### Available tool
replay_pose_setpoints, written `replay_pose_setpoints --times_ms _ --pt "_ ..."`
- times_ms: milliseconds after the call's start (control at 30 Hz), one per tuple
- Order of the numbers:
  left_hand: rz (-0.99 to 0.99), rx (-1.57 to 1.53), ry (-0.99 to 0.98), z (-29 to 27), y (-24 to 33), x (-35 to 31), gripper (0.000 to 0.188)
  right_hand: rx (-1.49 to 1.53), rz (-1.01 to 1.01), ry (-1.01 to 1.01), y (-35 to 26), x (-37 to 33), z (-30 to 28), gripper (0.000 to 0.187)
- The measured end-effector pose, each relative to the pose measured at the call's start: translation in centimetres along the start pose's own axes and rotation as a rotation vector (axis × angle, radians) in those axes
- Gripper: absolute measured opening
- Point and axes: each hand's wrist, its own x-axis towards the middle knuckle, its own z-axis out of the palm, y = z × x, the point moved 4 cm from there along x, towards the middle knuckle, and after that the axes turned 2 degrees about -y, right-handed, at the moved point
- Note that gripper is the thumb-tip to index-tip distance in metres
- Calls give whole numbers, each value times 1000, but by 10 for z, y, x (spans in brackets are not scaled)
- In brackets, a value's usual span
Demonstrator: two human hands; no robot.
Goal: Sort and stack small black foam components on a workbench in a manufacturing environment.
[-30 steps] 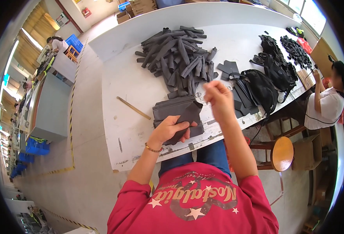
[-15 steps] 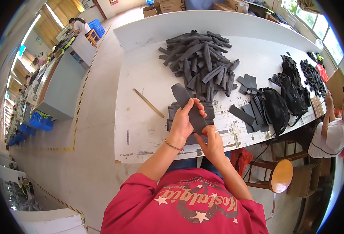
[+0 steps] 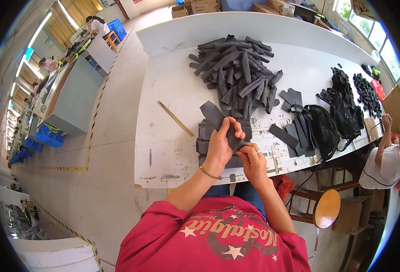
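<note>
A dark grey fabric strip (image 3: 213, 114) lies across both my hands, tilted from upper left to lower right. My left hand (image 3: 222, 140) grips it around the middle, thumb on top. At its lower end the fingertips of my right hand (image 3: 253, 159) pinch the strip's edge. Beneath my hands sits a neat stack of folded dark strips (image 3: 204, 132), partly hidden by my left hand. Just beyond it rises a large loose heap of rolled or curled dark strips (image 3: 236, 68).
On the white table (image 3: 163, 149) a wooden stick (image 3: 176, 119) lies left of the stack. Flat dark pieces (image 3: 284, 136), a black backpack (image 3: 322, 131) and black bundles (image 3: 343, 109) are at the right. A round-seated stool (image 3: 327, 208) stands below the edge; another person (image 3: 381, 163) sits at the far right.
My right fingers have curled in more closely on the strip's lower end. The strip's lower part looks more bent, and the whole view has shifted slightly.
</note>
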Motion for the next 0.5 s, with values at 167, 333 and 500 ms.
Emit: replay_pose_setpoints --times_ms 167,333,500 --pt "116 65 36 -6 12 2 29 84 107 6 2 0 -6 17" --pt "127 42 36 -1 12 1 30 551 427 204 16 -17 -12 17" --pt "193 107 -29 3 17 0 31 841 702 133 12 7 3 26"
